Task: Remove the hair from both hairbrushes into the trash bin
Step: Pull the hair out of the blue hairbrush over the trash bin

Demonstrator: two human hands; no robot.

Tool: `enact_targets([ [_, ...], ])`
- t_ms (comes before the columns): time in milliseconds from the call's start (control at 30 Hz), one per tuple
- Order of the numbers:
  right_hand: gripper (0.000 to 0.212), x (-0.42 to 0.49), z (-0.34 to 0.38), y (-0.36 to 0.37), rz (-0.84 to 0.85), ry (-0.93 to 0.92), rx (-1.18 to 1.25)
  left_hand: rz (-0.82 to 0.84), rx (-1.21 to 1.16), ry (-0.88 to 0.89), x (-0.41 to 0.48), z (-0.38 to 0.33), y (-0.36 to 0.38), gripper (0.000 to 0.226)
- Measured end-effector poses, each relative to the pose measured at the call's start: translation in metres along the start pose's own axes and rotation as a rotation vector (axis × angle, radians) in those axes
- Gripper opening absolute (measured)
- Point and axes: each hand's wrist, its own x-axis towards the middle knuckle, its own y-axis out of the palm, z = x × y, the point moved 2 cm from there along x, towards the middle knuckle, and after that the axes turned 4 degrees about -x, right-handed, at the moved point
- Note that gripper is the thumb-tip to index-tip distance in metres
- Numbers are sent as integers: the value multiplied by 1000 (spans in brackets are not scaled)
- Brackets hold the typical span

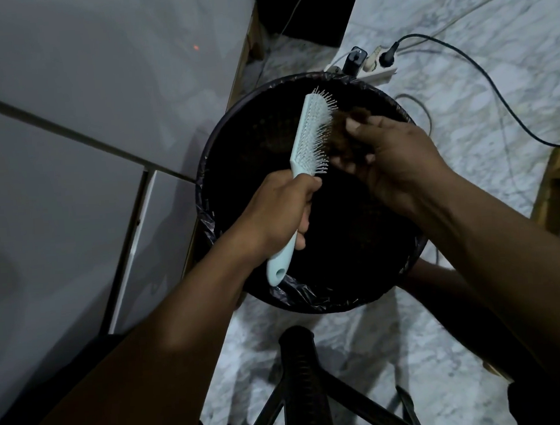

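A pale blue hairbrush (pixel 309 133) is held over the round black trash bin (pixel 220 150), bristles facing right. My left hand (pixel 283 208) is shut on its handle, whose end sticks out below my fist. My right hand (pixel 398 159) is at the bristles, its fingers pinched on a clump of brown hair (pixel 348 123) that still touches the brush. The bin is lined with a black bag and its inside is too dark to make out. A second hairbrush is not in view.
A grey table top (pixel 65 145) fills the left. On the marble floor behind the bin lie a white power strip (pixel 378 70) and black cables (pixel 482 72). A black stool frame (pixel 301 378) stands below the bin, and a wooden leg (pixel 551 191) stands at the right.
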Motion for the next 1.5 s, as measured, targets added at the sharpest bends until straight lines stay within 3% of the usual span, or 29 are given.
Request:
enact_targets([
  [100,14,-3,0,5,65,-32,1,-9,-10,-12,1,2,-1,36],
  [200,25,-6,1,5,-28,-224,-326,16,-27,-23,0,3,0,38],
  [367,19,-3,2,2,-27,-27,26,50,-149,-28,1,1,1,38],
  [467,28,-4,0,4,68,-10,76,30,-164,-42,2,1,-1,36],
  [567,35,-9,1,3,54,-261,-312,38,-138,-56,1,3,0,37],
  [633,25,-9,3,2,-8,-328,-458,61,-129,-63,1,4,2,39],
  [767,15,-6,2,0,-61,-152,-157,83,-174,-52,-1,0,3,37],
  [867,13,-6,-1,4,21,-47,30,70,-207,-44,1,0,0,36],
  [967,33,-11,2,6,53,-213,-232,56,-192,-45,2,2,-1,35],
  [1033,32,-11,4,5,-11,-304,-420,72,-177,-51,2,3,0,37],
  [1167,11,-6,0,2,-68,-93,-47,97,-206,-48,1,1,3,37],
  [1267,13,-6,-4,6,-18,36,139,74,-231,-43,3,1,1,36],
  [1367,25,-12,-2,10,50,-138,-74,55,-218,-33,4,2,-1,34],
  [1433,30,-13,1,9,-31,-263,-287,62,-210,-38,3,1,0,33],
  [1500,24,-10,2,7,-72,-210,-190,80,-208,-41,1,0,3,32],
])
